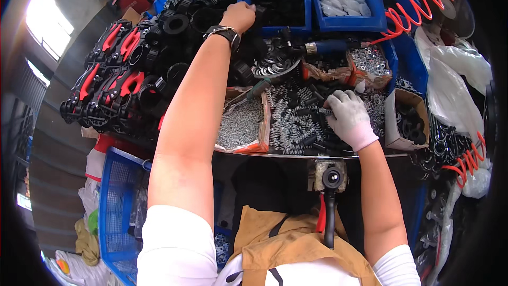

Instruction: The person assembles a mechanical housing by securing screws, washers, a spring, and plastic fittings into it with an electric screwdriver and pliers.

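Note:
My left hand [238, 17], bare with a black watch [226, 34] at the wrist, reaches to the far side of the bench beside a blue bin of black parts [278, 0]. Its fingers are curled closed, and whatever they hold is hidden. My right hand [349, 119], in a white glove, is down among black cylindrical parts [315, 122] beside a heap of small metal springs [288, 127]. Those fingers are bent together; what lies between them cannot be made out. Near my body, at the bench edge, a metal fixture [320, 175] carries a round black part above red and black handles [329, 217].
Red-and-black tool assemblies [114, 82] are stacked at left. A blue bin [346, 0] of white plastic parts stands behind a power driver [330, 47]. Open boxes hold small springs [241, 124] and nuts [370, 61]. A red coiled hose [413, 16] hangs at right; a blue basket [114, 217] stands below left.

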The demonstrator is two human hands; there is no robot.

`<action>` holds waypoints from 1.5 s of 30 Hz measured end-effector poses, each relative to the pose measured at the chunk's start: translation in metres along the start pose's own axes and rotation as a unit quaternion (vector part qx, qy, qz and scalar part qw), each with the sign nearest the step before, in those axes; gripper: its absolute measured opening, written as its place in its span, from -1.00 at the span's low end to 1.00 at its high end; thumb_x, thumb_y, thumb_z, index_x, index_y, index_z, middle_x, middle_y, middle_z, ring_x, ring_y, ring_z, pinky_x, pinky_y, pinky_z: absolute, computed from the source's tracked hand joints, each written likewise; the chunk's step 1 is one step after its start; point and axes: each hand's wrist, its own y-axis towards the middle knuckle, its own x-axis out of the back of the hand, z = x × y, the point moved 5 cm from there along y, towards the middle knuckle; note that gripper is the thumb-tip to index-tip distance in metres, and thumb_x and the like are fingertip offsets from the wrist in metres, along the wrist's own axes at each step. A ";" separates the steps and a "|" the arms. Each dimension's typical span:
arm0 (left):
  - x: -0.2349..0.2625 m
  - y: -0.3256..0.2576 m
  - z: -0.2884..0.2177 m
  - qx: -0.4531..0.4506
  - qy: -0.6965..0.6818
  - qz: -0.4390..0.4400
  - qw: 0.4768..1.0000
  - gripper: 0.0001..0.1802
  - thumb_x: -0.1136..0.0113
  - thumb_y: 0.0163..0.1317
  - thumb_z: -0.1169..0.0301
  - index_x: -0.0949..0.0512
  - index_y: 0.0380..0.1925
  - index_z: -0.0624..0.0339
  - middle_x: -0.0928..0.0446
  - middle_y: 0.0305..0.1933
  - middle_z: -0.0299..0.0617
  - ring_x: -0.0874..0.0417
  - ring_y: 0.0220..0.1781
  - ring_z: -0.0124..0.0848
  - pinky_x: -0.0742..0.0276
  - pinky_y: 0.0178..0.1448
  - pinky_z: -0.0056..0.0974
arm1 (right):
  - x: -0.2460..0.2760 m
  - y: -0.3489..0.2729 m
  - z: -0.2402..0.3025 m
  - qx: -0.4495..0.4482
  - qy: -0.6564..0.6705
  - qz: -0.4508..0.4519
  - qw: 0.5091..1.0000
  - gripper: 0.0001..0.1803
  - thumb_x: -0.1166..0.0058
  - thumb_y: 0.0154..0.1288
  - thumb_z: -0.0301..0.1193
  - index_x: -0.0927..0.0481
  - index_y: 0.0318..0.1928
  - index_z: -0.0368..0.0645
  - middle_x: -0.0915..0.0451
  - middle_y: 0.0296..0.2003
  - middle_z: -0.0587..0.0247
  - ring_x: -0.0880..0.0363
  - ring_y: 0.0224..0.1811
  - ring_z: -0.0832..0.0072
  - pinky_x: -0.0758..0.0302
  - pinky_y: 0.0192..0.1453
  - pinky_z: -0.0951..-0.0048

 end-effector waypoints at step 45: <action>-0.097 -0.450 0.011 0.326 -0.707 0.041 0.626 -0.95 -0.12 0.38 0.38 -0.47 -0.22 0.03 -0.60 -0.06 -0.26 -0.61 0.10 -0.27 -0.52 0.24 0.18 | 0.117 -0.122 -0.077 -0.271 0.119 -0.052 0.954 -0.71 -0.03 0.30 -0.33 -0.59 -0.20 -0.35 -0.66 -0.35 -0.16 -0.67 -0.25 -0.02 -0.58 -0.09 0.13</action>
